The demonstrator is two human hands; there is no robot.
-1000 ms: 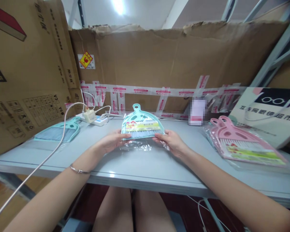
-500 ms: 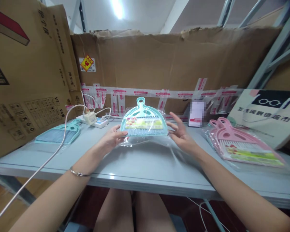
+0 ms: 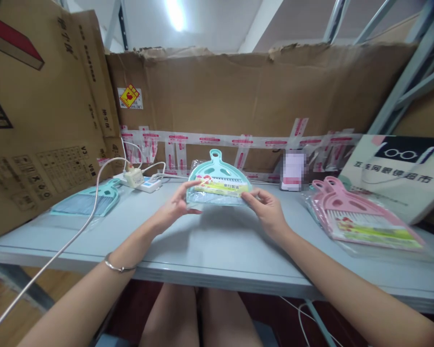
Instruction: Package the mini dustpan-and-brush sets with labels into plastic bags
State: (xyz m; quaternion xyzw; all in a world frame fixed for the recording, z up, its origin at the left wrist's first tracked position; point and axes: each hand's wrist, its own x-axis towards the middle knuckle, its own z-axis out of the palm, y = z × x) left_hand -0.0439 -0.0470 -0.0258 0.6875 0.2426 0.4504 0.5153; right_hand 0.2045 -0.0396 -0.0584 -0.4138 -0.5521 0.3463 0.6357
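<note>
A light-blue dustpan and brush set (image 3: 217, 166), packed in clear plastic with a yellow-green label, is held upright above the table in front of me, its looped handle on top. My right hand (image 3: 269, 212) pinches its lower right corner between thumb and fingers. At the lower left edge is my left hand (image 3: 174, 205), thumb and fingers spread apart, the index finger reaching over the front of the wrapping. Whether that finger presses on the plastic is unclear. The brush bristles show behind the label's lower edge.
Packed pink dustpan sets (image 3: 369, 212) lie on the right of the table (image 3: 217, 250); a blue set (image 3: 90, 200) lies left. A power strip (image 3: 150, 184) with a white cable (image 3: 94, 207), a phone (image 3: 292, 171), a printed white bag (image 3: 394, 173) and cardboard boxes (image 3: 256, 96) stand around.
My left hand has let go of the lower left corner and spread its fingers. My right hand has closed on the lower right corner. The set has shifted slightly right.
</note>
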